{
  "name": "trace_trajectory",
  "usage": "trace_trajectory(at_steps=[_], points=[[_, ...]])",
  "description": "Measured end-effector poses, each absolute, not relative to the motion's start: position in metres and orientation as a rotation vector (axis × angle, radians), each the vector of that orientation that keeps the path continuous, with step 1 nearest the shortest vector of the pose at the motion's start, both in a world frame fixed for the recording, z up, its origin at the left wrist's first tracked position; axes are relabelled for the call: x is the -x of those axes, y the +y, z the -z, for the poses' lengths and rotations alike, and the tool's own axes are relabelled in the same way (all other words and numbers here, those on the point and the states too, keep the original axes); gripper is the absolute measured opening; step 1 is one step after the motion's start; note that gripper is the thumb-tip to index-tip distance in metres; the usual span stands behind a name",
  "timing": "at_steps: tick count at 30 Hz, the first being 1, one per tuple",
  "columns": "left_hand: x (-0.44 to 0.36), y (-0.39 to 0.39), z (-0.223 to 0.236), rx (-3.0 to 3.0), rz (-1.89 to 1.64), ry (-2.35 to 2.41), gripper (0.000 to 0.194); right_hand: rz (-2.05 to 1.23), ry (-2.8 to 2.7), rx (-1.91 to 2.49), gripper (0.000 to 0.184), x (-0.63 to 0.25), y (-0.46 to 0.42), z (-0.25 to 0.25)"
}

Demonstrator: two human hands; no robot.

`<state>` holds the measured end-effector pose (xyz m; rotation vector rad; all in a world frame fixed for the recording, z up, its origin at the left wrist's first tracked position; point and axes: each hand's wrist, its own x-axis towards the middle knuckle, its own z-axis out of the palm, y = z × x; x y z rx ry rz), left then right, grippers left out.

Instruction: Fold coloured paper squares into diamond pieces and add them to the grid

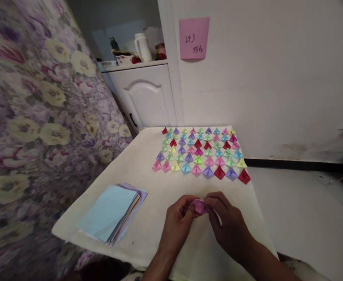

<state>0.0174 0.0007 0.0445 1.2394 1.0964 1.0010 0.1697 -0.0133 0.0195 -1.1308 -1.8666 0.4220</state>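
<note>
Shaping one small pink paper piece, held above the surface

Item: pink paper [199, 207], partly folded, cupped form; between the two hands, near side of the surface [148, 234], apart from the finished-looking rows.
Left hand [175, 220]: grip narrow, holding the pink paper by its left side.
Right hand [230, 224]: fingertips at the right edge; whether that grip is closed on the paper cannot be told.
Reference stock: folded pieces [208, 172], many colours, in rows at the far side; pointed corners, raised middles.
Raw stock: stack of sheets [109, 212], pale blue on top, left of the hands.
Handling notes, by judgement: left steadies lightly, right works one edge at a time. Corners best matched before any crease is pressed. Firm squeezing could flatten the hollow; tugging could tear a thin fold. Opposite sides deserve even pressure.
</note>
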Motion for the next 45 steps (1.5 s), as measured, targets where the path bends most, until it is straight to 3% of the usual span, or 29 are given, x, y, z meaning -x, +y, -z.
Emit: trace_trajectory(at_steps=[12, 22, 45], points=[[-0.021, 0.003, -0.039, -1.214, -0.935, 1.154, 0.025, -0.700, -1.660, 1.177, 0.009, -0.168, -0.010, -0.025], [-0.021, 0.005, -0.032, -1.091, -0.878, 1.147, 0.032, -0.960, -1.574, 1.214, 0.015, -0.170, -0.007, -0.028], [-0.019, 0.007, -0.022, -1.038, -0.850, 1.151, 0.037, -0.979, -1.572, 1.256, 0.016, -0.172, -0.002, -0.017]])
